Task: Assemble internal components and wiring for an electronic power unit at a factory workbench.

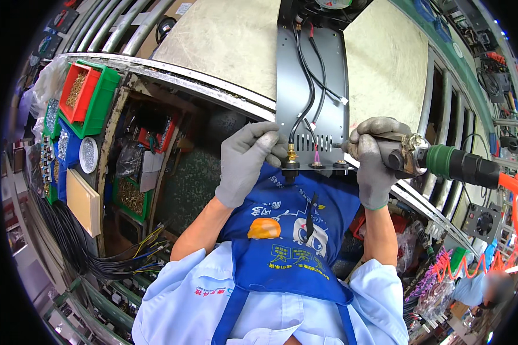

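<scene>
In front of me lies a long dark-grey metal chassis [322,69] with a slotted, bent near end. Black cables [301,80] with white plugs run along it. A brass threaded fitting [292,154] stands at the near end's left, with a cable leading to it. Beside that fitting, my left hand [244,164], in a grey glove, has its fingers curled with thumb against forefinger; anything between them is hidden. My right hand [377,155], also gloved, is wrapped round a metal air tool [407,154] at the chassis's right corner. Its tip is hidden.
A black and green hose coupling [463,164] joins the tool to an orange air hose [515,187] at right. Red and green bins [89,95] of small brass parts stand left, near a white bowl [88,155] and a cable bundle [75,241]. Metal rollers [112,29] flank the pale boards [224,46].
</scene>
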Tool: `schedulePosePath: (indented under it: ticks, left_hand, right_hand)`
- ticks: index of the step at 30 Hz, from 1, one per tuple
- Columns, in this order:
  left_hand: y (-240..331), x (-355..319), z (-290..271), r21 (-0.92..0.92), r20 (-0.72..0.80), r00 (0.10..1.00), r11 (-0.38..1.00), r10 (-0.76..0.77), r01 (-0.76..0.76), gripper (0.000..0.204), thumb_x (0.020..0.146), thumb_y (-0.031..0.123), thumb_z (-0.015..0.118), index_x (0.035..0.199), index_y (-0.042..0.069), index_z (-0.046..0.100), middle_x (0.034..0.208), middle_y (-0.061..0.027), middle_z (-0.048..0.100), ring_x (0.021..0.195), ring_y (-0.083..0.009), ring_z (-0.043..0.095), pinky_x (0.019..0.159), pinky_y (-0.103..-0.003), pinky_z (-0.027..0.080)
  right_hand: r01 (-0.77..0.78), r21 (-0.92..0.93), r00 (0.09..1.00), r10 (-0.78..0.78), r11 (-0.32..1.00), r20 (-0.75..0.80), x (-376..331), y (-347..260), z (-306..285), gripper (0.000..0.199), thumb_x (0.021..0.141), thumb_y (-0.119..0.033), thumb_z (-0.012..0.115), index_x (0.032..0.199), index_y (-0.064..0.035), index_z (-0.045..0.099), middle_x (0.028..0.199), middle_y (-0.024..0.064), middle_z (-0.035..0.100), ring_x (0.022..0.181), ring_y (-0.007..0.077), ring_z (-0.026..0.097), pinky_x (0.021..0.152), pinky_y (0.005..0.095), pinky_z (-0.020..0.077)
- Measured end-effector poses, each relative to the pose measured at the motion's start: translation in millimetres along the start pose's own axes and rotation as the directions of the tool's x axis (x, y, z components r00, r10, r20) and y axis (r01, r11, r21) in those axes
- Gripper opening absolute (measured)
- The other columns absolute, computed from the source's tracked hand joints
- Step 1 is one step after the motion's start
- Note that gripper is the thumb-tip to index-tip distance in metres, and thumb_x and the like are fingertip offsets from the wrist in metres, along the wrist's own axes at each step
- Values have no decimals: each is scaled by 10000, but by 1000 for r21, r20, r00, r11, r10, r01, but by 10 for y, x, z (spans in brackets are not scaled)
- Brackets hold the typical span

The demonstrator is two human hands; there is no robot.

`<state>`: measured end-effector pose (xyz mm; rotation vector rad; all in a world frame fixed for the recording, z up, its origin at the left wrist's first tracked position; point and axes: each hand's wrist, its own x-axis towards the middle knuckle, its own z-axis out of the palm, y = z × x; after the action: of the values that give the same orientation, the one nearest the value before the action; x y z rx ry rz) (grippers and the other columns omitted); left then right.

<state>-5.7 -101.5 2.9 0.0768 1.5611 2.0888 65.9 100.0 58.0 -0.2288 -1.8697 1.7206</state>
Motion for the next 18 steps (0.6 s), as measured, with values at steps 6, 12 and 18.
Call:
schedulePosePath:
  ticks: [6, 12, 18]
  left_hand:
    - [237, -31, 158, 48, 70, 998, 999, 7, -11, 225, 995, 78, 600, 1156, -80, 607, 961, -146, 695, 838, -133, 679, 674, -239, 556]
    - [351, 12, 370, -57, 257, 963, 994, -77, 94, 268, 987, 89, 612, 1204, -67, 624, 958, -117, 710, 736, -117, 671, 650, -232, 543]
    - [360, 72, 595, -39, 306, 931, 974, -201, 223, 304, 1006, 161, 622, 1206, -68, 628, 961, -115, 712, 694, -103, 657, 601, -212, 533]
  right_hand:
    - [49, 427, 994, -2, 903, -109, 15, -385, -107, 335, 844, 66, 540, 1148, -74, 555, 1008, 126, 619, 839, 209, 622, 678, 375, 595]
    - [209, 550, 942, -16, 809, -335, 179, -719, -213, 347, 785, -95, 558, 1130, -99, 594, 993, 89, 622, 766, 189, 591, 734, 368, 517]
    - [212, 631, 927, 51, 746, -372, 203, -665, -325, 317, 805, -89, 611, 1121, -67, 593, 1002, 96, 604, 777, 179, 567, 748, 342, 468]
